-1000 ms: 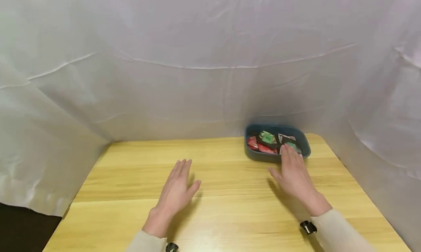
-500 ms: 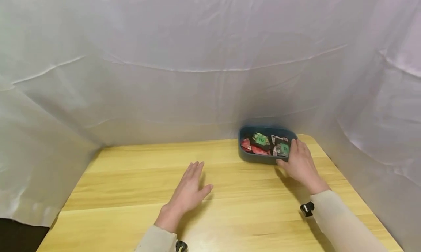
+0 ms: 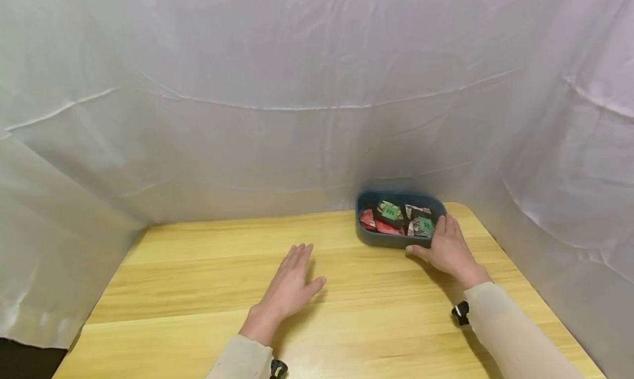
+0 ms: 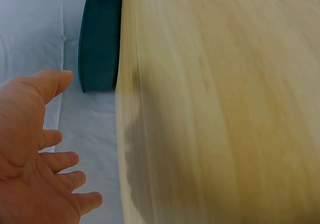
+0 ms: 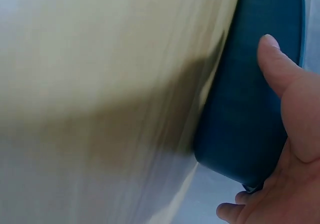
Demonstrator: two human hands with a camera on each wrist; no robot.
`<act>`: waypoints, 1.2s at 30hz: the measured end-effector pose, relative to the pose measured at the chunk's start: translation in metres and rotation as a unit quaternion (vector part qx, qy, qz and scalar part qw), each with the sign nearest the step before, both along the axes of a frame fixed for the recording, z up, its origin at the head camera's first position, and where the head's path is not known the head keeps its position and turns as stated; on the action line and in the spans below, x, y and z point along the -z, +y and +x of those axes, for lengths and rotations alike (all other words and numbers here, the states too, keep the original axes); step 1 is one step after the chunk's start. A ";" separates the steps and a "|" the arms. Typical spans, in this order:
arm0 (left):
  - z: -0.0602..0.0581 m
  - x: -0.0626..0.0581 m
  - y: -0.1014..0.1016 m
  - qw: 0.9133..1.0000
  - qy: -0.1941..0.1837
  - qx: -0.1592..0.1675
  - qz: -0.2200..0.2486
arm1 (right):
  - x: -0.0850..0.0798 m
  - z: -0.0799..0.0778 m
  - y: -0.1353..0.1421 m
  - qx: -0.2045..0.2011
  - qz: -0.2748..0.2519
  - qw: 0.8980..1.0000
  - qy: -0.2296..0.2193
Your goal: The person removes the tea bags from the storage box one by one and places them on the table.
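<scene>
At your far left, pale cloth (image 3: 54,219) hangs beside the bench (image 3: 163,280), with a dark patch (image 3: 25,360) showing below its hem; the same cloth runs along the back and down the right side. Your left hand (image 3: 287,288) comes next, held above the wood and well apart from the box, its fingers stretched out and holding nothing, the thumb spread away from them. Your left sleeve (image 3: 242,358) is pale, and a black band (image 3: 279,369) sits by its cuff. Further right, near the bench's back right corner, you have the dark blue-green box (image 3: 378,240), upright and close to the back cloth. Inside it, red packets (image 3: 390,229) lie at the left, a packet with a green label (image 3: 390,211) rests by them, and another green-labelled packet (image 3: 422,225) lies at the right. Your right hand (image 3: 452,252) grips the box's right end, thumb along the front wall and fingers round the end, some of them hidden. Your right sleeve (image 3: 512,327) trails toward you, with a black gadget (image 3: 460,313) at its cuff.
</scene>
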State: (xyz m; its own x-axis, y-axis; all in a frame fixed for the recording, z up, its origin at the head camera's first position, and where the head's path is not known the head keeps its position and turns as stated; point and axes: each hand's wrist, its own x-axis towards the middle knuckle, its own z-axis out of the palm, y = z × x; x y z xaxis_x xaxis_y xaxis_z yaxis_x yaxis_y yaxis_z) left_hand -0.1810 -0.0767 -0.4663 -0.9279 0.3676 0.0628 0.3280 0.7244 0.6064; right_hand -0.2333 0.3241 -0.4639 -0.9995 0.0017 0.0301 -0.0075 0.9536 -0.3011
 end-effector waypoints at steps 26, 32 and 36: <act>-0.004 -0.001 0.012 1.000 0.016 0.002 -0.006 | -0.001 0.040 -0.048 -0.059 -0.004 0.997 0.057; -0.006 -0.003 0.016 1.000 0.017 0.002 -0.001 | -0.001 0.049 -0.062 -0.075 0.006 0.995 0.060; -0.010 -0.005 0.020 1.000 0.019 -0.006 0.001 | -0.001 0.054 -0.072 -0.085 0.015 0.994 0.065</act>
State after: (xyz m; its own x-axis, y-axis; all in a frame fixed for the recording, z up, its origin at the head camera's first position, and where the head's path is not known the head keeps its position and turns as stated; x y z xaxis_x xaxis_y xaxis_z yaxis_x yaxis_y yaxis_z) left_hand -0.1906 -0.0571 -0.4613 -0.9289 0.3569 0.0986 0.3426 0.7274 0.5946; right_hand -0.1793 0.2525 -0.4629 -0.9729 -0.1695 0.1571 -0.2061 0.9440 -0.2576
